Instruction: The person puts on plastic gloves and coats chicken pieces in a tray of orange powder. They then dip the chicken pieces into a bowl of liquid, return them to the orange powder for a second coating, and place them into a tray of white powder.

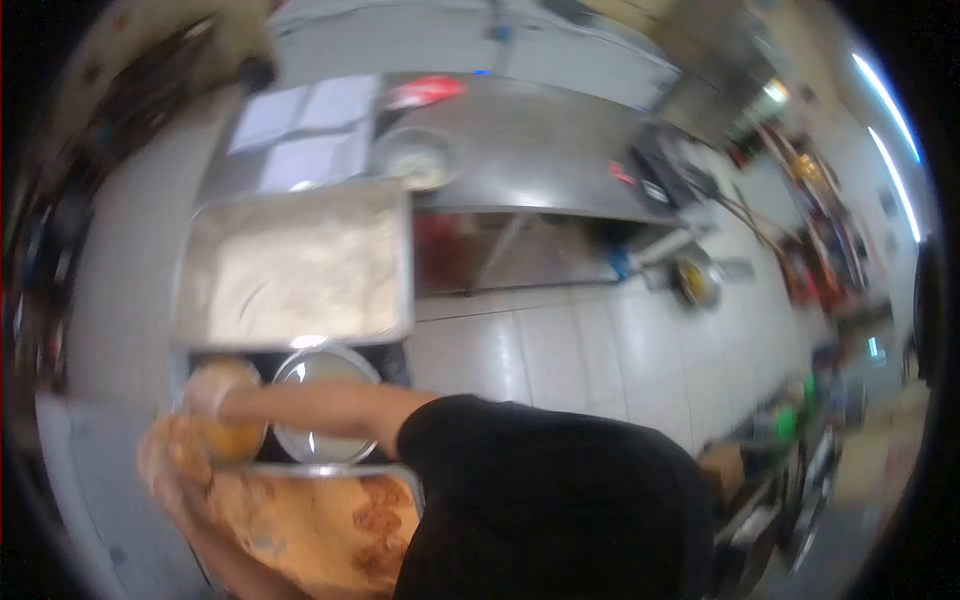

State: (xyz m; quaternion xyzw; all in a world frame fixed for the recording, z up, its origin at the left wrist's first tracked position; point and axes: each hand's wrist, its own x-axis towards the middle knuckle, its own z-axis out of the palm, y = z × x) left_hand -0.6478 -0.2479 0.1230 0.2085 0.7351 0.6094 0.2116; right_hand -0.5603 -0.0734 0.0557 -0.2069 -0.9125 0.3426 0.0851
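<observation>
Right hand (212,388) over the orange-filled bowl (255,446), which sits just below those fingers! Left hand (165,458) close beside it, the orange-smeared tray (340,469) near its fingers; blurred, so I can't tell either hand's opening or hold.

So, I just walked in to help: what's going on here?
A person in a black short-sleeved top is working at a round container of orange stuff: the right hand, apparently gloved, appears over it, the left hand beside it. Blur hides whether either grips anything. Around it stand a round metal bowl of seemingly clear liquid, a rectangular metal tray of off-white powder and a rectangular tray with orange contents and reddish patches.
</observation>
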